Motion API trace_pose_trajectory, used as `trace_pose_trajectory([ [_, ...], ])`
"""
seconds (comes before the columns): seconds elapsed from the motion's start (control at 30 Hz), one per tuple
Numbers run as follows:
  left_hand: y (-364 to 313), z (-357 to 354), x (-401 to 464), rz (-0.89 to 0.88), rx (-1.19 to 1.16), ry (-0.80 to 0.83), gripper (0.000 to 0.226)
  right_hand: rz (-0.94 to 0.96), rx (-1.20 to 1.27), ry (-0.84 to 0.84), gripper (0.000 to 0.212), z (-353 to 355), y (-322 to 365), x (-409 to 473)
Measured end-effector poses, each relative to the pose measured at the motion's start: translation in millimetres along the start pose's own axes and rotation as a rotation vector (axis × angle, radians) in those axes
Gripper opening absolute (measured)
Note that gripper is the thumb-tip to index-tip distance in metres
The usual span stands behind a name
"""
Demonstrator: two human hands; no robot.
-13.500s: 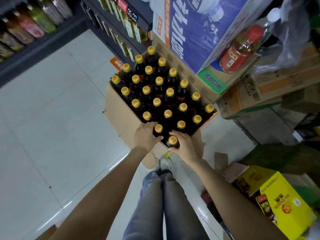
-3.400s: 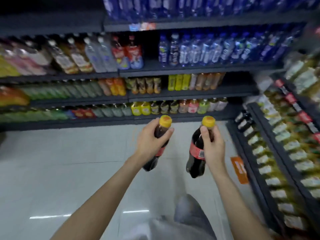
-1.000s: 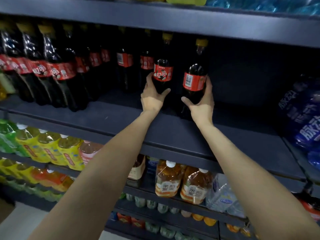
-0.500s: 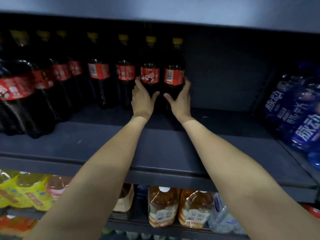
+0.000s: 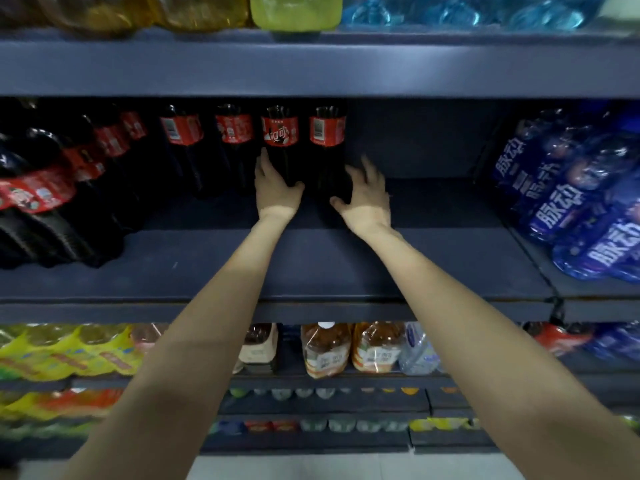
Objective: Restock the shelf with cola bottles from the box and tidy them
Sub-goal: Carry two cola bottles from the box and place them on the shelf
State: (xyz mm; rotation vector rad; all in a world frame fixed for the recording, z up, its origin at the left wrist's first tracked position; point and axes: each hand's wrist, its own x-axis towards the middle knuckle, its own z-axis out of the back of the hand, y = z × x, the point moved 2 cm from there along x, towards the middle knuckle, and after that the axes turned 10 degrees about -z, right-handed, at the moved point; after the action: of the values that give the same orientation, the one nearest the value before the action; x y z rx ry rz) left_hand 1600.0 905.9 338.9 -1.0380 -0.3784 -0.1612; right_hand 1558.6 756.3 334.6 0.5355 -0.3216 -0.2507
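Two cola bottles with red labels stand side by side at the back of the dark shelf [image 5: 346, 265]. My left hand [image 5: 277, 190] holds the lower body of the left cola bottle [image 5: 280, 136], fingers up its left side and thumb across its front. My right hand [image 5: 367, 197] sits just right of the right cola bottle [image 5: 327, 133], fingers spread and off it, thumb near its base. More cola bottles [image 5: 180, 133] line the shelf to the left. The box is out of view.
Blue-labelled bottles [image 5: 571, 202] fill the right end of the shelf, with a bare gap between them and the cola. The upper shelf edge [image 5: 311, 67] hangs low over the bottle tops. Tea bottles [image 5: 325, 351] stand on the shelf below.
Both bottles now stand at the back of the shelf. My right hand has let go of its bottle and spread its fingers. My left hand has slid down its bottle.
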Motion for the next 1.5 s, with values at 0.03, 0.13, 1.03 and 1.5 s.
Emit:
trace_pose_trajectory([
  [0.03,-5,4,-11,0.048,0.051,0.043,0.083,0.040,-0.021,-0.016,0.056,10,-3,-13],
  [0.13,-30,15,-60,0.048,0.195,0.190,0.060,0.161,-0.119,-0.102,0.042,44,-18,-59],
  [1.03,-288,-354,-742,-0.750,0.162,1.633,0.025,-1.293,-0.048,-0.063,0.034,328,-518,-758],
  [1.5,-524,-514,-1096,-0.779,-0.124,1.852,0.021,-1.679,0.092,-0.338,0.026,537,-760,-1029],
])
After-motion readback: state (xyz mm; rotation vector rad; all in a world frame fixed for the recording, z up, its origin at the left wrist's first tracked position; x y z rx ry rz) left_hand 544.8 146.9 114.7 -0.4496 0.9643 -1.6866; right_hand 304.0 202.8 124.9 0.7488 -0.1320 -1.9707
